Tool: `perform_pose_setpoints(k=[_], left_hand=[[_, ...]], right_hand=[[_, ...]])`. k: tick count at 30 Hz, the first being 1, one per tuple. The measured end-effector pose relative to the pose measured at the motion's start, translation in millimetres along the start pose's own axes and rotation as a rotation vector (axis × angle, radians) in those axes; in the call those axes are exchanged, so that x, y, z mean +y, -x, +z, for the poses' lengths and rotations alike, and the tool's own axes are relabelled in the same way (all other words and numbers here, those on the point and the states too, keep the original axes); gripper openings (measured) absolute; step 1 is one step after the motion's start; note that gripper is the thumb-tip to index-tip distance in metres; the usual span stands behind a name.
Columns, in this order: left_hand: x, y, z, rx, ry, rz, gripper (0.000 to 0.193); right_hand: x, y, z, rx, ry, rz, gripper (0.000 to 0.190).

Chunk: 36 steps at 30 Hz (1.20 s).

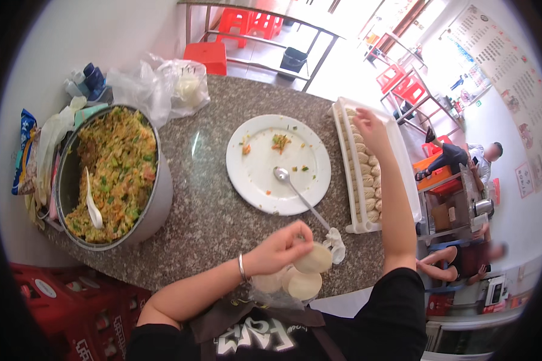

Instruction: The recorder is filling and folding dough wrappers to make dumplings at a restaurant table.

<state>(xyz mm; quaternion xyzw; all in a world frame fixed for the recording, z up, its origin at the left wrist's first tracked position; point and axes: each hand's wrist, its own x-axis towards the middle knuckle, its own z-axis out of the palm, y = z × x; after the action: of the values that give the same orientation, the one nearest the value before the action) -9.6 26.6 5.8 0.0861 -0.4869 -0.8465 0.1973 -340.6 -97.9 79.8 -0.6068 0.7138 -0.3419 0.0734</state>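
Observation:
My left hand (280, 248) pinches a round dough wrapper (314, 258) at its edge, above the near side of the counter. Beneath it, more round wrappers (304, 283) lie on clear plastic close to my apron. My right hand (371, 128) reaches over the far end of a white plastic tray (361, 228), fingers bent above pleated dumplings (366, 169) set in rows. Whether those fingers hold a dumpling cannot be made out. Between my hands and the counter's far edge sits a white plate (253, 180) with filling scraps and a metal spoon (282, 174), its handle end wrapped in white material.
A large metal pot (160, 194) of chopped filling (117, 176) stands left, a white spoon (91, 203) in it. Plastic bags (162, 85) lie behind it on the speckled stone counter (198, 180). Red crates (86, 311) stand lower left. Two people sit at right beyond the tray.

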Motion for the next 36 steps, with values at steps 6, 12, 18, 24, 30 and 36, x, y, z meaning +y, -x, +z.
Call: perform_pose_setpoints(k=[6, 12, 18, 24, 30, 36], left_hand=[[28, -4, -3, 0.329, 0.247, -0.055, 0.023], [40, 7, -2, 0.38, 0.476, -0.014, 0.029], [15, 23, -3, 0.395, 0.622, -0.065, 0.029], [-9, 57, -21, 0.521, 0.657, -0.068, 0.031], [0, 43, -24, 0.602, 0.621, -0.05, 0.035], [7, 28, -17, 0.662, 0.687, -0.001, 0.042]], right_hand=[[-89, 167, 27, -0.414, 0.146, -0.007, 0.037], [-80, 178, 46, -0.252, 0.05, -0.194, 0.024], [-63, 121, 76, -0.046, -0.102, -0.033, 0.024], [-77, 162, 51, -0.267, -0.113, 0.111, 0.024], [-76, 192, 31, -0.245, -0.248, 0.192, 0.024], [-69, 206, 50, -0.125, -0.175, 0.281, 0.026]])
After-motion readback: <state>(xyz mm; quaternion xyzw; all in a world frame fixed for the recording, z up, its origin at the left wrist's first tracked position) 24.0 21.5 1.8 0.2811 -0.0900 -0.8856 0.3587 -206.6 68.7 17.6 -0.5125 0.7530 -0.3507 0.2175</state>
